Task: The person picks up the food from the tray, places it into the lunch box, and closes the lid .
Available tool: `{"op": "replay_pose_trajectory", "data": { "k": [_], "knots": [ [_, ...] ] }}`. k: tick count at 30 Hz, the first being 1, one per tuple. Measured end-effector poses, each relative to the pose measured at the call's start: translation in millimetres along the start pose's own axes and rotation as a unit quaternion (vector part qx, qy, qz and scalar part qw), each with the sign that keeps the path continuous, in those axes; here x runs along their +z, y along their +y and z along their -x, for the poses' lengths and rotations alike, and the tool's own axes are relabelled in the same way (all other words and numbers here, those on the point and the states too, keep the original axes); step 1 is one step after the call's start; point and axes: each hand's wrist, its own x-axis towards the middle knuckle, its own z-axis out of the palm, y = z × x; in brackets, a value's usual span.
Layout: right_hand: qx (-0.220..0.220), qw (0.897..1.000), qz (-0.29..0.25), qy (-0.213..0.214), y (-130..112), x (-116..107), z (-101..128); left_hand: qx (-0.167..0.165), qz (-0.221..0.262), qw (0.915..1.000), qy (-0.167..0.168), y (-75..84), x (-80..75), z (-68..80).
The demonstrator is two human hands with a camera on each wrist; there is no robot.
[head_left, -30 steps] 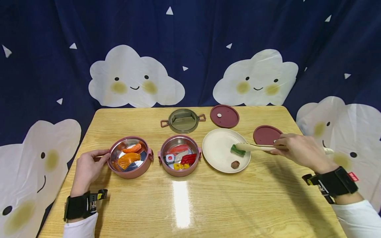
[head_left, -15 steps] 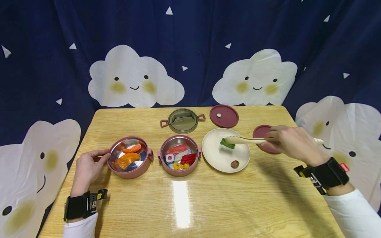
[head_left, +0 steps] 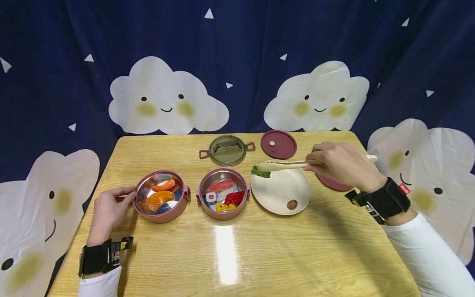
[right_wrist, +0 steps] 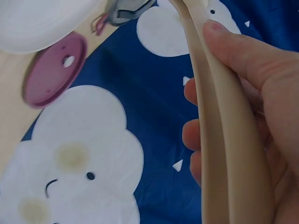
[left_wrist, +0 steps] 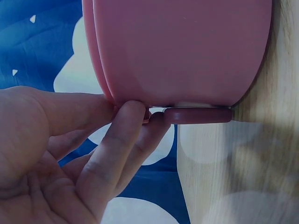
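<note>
My right hand (head_left: 339, 165) grips cream tongs (head_left: 285, 165) squeezed on a green food piece (head_left: 261, 172), held in the air over the left rim of the cream plate (head_left: 281, 191). A small brown piece (head_left: 292, 203) lies on that plate. In the right wrist view the tongs (right_wrist: 219, 116) run between my thumb and fingers. My left hand (head_left: 109, 210) touches the handle side of the left pink bowl (head_left: 160, 196), which holds orange food. In the left wrist view my fingers (left_wrist: 112, 154) rest under that bowl's (left_wrist: 182, 46) handle. A second pink bowl (head_left: 223, 193) with mixed food stands between the two.
At the back of the wooden table (head_left: 230, 255) lie an olive-green lid with handles (head_left: 227, 150) and a maroon lid (head_left: 278, 144). Another maroon lid (head_left: 332, 181) sits partly under my right hand. A dark cloud-print curtain hangs behind and around the table.
My right hand has lifted the green piece off the plate with the tongs and carried it left and up, toward the middle bowl. My left hand has stayed at the left bowl.
</note>
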Motion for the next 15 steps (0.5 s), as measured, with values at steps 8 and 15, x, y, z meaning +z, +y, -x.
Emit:
{"op": "replay_pose_trajectory", "data": {
  "k": [8, 15],
  "knots": [
    [-0.031, 0.999, -0.023, 0.012, -15.7, -1.6, -32.1, 0.002, 0.000, 1.0000, -0.002, 0.0, 0.8, -0.8],
    [-0.071, 0.997, -0.027, 0.020, -33.4, 1.7, -64.4, 0.004, 0.000, 1.0000, -0.002, -0.5, 0.3, 0.5]
  ]
}}
